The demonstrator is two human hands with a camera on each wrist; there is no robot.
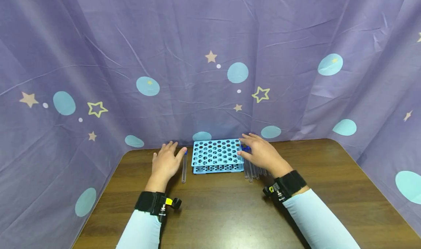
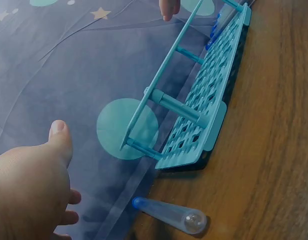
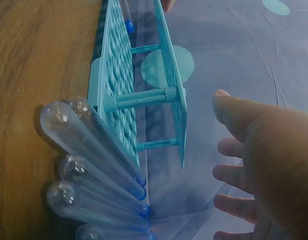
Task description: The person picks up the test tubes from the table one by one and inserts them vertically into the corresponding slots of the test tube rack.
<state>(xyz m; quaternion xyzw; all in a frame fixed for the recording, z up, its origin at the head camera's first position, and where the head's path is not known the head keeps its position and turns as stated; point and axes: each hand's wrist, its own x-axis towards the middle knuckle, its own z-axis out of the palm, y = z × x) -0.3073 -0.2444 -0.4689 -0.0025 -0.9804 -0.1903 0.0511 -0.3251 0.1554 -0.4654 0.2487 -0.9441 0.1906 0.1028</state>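
A light blue test tube rack (image 1: 217, 155) stands on the brown table (image 1: 217, 208), close to the curtain. My left hand (image 1: 167, 158) lies flat just left of the rack with its fingers straight, holding nothing. Its thumb is beside a single clear tube with a blue cap (image 1: 184, 167) lying on the table. The left wrist view shows that tube (image 2: 169, 215) between the left hand (image 2: 36, 185) and the rack (image 2: 194, 105). My right hand (image 1: 256, 151) hovers open at the rack's right end, over several clear blue-capped tubes (image 1: 251, 173) lying side by side. These tubes (image 3: 94, 150) lie below the right hand (image 3: 264, 150).
A purple curtain with stars and teal dots (image 1: 210, 59) closes in the table at the back and on both sides. The rack's holes (image 3: 119, 75) look unfilled. Bare wood stretches between the rack and the near edge.
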